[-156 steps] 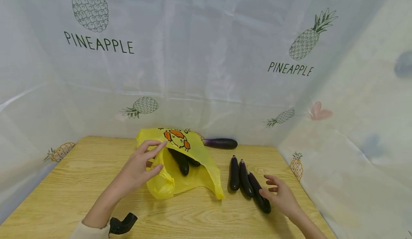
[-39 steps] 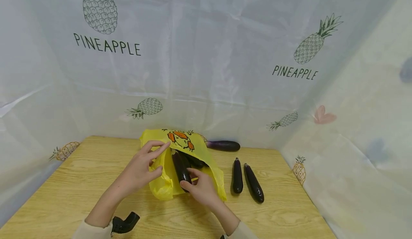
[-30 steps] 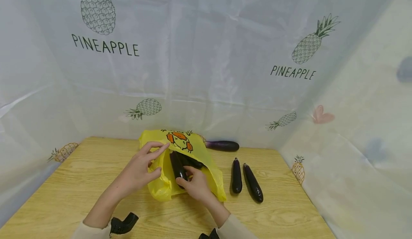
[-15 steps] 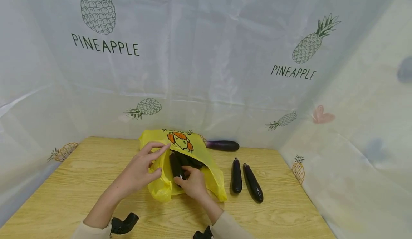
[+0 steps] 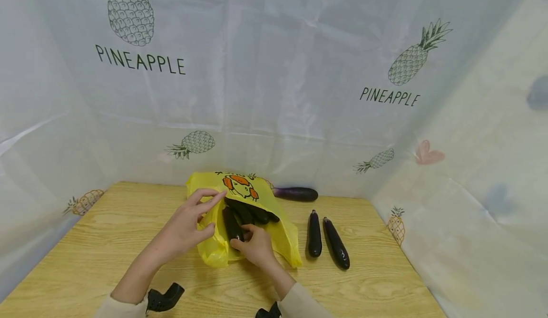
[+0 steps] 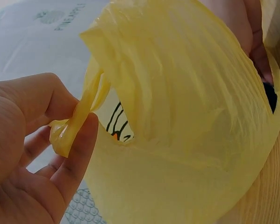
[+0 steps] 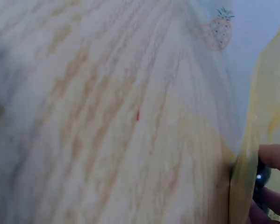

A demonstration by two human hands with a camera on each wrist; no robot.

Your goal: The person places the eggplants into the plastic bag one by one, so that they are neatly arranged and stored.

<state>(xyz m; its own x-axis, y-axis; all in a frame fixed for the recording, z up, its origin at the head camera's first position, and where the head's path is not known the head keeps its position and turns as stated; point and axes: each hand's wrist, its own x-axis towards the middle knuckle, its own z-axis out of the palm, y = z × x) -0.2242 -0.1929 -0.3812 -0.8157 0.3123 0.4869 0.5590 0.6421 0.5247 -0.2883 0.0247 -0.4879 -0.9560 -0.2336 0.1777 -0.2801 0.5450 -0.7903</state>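
Note:
A yellow plastic bag (image 5: 280,232) lies on its side with its mouth toward me. My left hand (image 5: 188,223) pinches a twisted bit of the bag's handle (image 6: 74,119) between thumb and fingers, holding the near left edge up. Inside the mouth, my right hand (image 5: 254,246) holds the lower end of a dark eggplant (image 5: 232,224) between thumb and fingers. Several other eggplants (image 5: 259,215) lie deeper in the bag, partly hidden by its upper layer. In the right wrist view, the fingers (image 7: 275,156) rest against a dark shiny surface beside the bag's edge.
Two eggplants lie to the right of the bag, one upright in view (image 5: 314,235) and one slanted eggplant (image 5: 337,244). Another purple eggplant (image 5: 296,194) lies by the back edge. A pineapple-print sheet (image 5: 274,94) hangs around the wooden table (image 5: 368,289).
One of the three eggplants on the right was picked up by my right hand and brought into the bag. It has since shifted slightly left and deeper. My left hand stays at the bag.

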